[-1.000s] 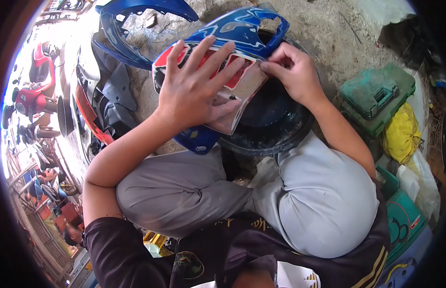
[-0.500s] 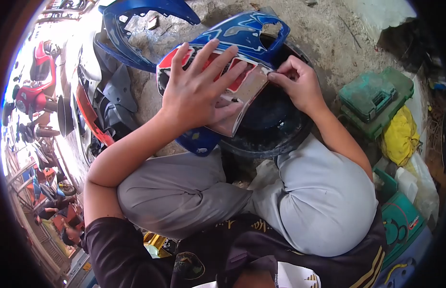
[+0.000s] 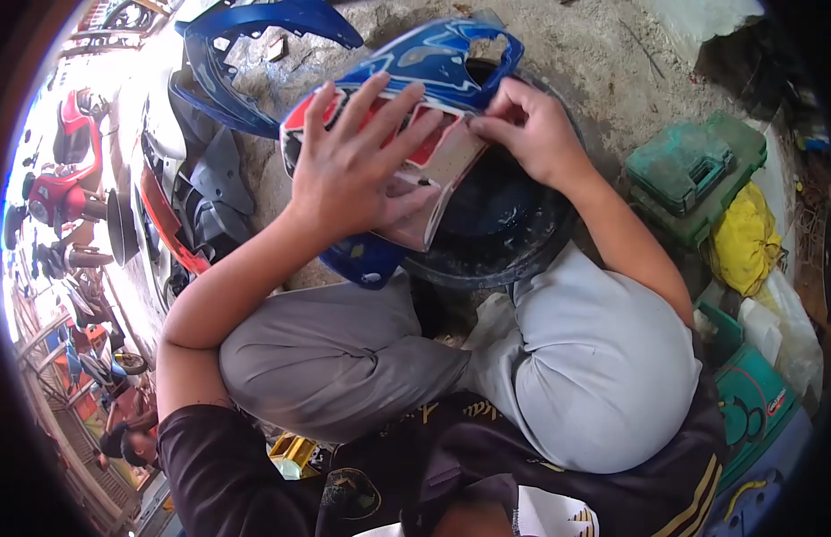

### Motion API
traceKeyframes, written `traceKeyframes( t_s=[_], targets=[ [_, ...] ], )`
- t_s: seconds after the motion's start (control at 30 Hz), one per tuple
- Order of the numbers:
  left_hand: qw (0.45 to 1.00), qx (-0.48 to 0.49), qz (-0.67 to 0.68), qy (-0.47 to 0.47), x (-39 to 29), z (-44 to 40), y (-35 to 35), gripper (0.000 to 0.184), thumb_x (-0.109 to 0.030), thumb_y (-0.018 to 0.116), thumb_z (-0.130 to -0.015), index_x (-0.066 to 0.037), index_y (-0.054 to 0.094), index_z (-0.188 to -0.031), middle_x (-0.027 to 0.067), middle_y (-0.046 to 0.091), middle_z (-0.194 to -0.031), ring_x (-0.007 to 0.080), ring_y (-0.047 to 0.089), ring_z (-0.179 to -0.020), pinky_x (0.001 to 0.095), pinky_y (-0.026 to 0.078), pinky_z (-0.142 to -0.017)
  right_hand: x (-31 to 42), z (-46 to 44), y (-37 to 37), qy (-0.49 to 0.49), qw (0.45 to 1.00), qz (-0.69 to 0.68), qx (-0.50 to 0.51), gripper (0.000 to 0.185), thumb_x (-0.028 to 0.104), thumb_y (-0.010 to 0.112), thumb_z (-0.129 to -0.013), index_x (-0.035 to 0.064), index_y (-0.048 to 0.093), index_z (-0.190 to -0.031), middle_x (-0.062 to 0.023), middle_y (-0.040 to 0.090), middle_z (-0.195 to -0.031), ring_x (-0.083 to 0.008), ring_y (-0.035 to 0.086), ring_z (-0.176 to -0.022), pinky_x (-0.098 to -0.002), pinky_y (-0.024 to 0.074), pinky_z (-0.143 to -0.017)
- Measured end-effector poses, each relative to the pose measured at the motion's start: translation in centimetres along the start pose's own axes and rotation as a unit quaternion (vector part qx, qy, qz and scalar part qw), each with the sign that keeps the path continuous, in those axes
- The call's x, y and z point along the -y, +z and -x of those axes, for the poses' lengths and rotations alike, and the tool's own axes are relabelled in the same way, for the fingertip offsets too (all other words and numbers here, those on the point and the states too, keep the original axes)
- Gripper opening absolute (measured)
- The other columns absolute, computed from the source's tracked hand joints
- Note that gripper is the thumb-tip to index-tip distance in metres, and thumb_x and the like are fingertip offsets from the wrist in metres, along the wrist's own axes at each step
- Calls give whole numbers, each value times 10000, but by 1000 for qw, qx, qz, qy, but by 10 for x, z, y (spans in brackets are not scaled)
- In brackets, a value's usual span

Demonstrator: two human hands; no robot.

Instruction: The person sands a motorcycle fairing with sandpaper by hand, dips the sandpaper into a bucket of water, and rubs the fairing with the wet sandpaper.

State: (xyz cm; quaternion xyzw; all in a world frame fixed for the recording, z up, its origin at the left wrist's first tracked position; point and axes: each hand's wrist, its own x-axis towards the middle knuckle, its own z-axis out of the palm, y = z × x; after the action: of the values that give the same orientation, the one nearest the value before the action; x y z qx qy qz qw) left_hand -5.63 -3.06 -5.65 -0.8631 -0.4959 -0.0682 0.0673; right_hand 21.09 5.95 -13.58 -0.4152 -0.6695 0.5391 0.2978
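At upper centre, the left hand [image 3: 339, 174] lies splayed, the right hand [image 3: 542, 139] pinches the painted panel [image 3: 455, 155]; uneven pressure could tilt it.

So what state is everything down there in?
Round black basin: open, partly covered
Blue, red and white plastic panel: held over basin
Left hand: spread on panel
Right hand: pinching panel's edge
Curved blue plastic part: lying on ground
Green plastic case: shut
Yellow cloth or bag: crumpled
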Motion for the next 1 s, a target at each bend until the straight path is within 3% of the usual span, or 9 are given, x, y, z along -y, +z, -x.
traceKeyframes(
  t_s=[0.17, 0.33, 0.4, 0.5, 0.53, 0.63, 0.73, 0.87, 1.0],
  targets=[
    [1000, -3, 12, -4, 0, 1, 1, 808, -680, 847, -834, -308, 693, -1534, 13, 607, -1655, 314, 520, -1547, 658, 280, -1276, -26, 24, -15, 149, 977, -151, 8, 177, 93, 884, -957, 24, 738, -1031, -7, 756, -878, -115, 684, -817, -311, 568, -756],
    [1000, 0, 18, -11, 4, 0, -1, 804, -672, 862, -822, -323, 698, -1528, 10, 608, -1656, 310, 522, -1550, 656, 289, -1276, -34, 28, -20, 71, 984, -165, 21, 248, 10, 840, -958, -2, 765, -1194, -71, 801, -1076, -160, 767, -983, -345, 620, -876],
    [1000, 2, 18, -12, 6, -2, -1, 811, -658, 866, -818, -318, 698, -1535, 12, 602, -1665, 312, 513, -1561, 647, 281, -1288, -37, 32, -37, 132, 981, -105, 93, 246, -30, 816, -936, -15, 770, -1177, -113, 810, -1095, -202, 793, -1020, -362, 628, -908],
    [1000, 13, 20, -12, 0, -1, -2, 834, -641, 872, -810, -310, 695, -1555, 15, 589, -1681, 320, 497, -1580, 631, 256, -1314, -23, 30, -30, 121, 960, 168, 190, 325, -89, 780, -911, -6, 773, -1224, -114, 786, -1111, -224, 770, -1059, -374, 613, -947],
    [1000, 13, 18, -10, 1, -2, -1, 837, -646, 871, -809, -314, 693, -1557, 14, 588, -1683, 320, 497, -1580, 633, 255, -1314, -31, 27, -22, 46, 919, 323, 219, 317, -79, 761, -892, 1, 793, -1197, -144, 787, -1079, -300, 780, -1078, -418, 615, -979],
    [1000, 12, 14, -9, 4, -2, -1, 835, -659, 863, -815, -329, 688, -1561, 12, 586, -1686, 322, 505, -1574, 640, 261, -1311, -58, -1, 3, 38, 783, 485, 388, 386, -15, 727, -932, 38, 765, -1313, -160, 774, -1291, -329, 739, -1217, -456, 602, -1040],
    [1000, 7, 12, -6, 5, -3, 1, 828, -660, 859, -822, -339, 682, -1564, 12, 584, -1689, 322, 508, -1570, 639, 268, -1307, -71, 3, 34, 73, 699, 621, 348, 584, 126, 827, -918, 61, 696, -1484, -226, 621, -1573, -306, 602, -1488, -520, 549, -1162],
    [1000, 8, 14, -5, 5, -1, 0, 835, -667, 859, -822, -344, 673, -1568, 11, 579, -1694, 320, 506, -1574, 638, 273, -1305, -143, -33, 70, -118, 868, 336, 347, 685, 348, 593, -1100, 112, 403, -1715, -200, 431, -1762, -360, 401, -1645, -606, 448, -1273],
    [1000, 0, 21, -3, 4, 0, 2, 840, -671, 864, -817, -343, 671, -1567, 7, 576, -1698, 315, 503, -1580, 641, 274, -1304, -157, -71, 105, -160, 883, 289, 334, 678, 351, 597, -1098, 111, 418, -1706, -198, 445, -1749, -358, 417, -1628, -600, 454, -1264]
  ],
)
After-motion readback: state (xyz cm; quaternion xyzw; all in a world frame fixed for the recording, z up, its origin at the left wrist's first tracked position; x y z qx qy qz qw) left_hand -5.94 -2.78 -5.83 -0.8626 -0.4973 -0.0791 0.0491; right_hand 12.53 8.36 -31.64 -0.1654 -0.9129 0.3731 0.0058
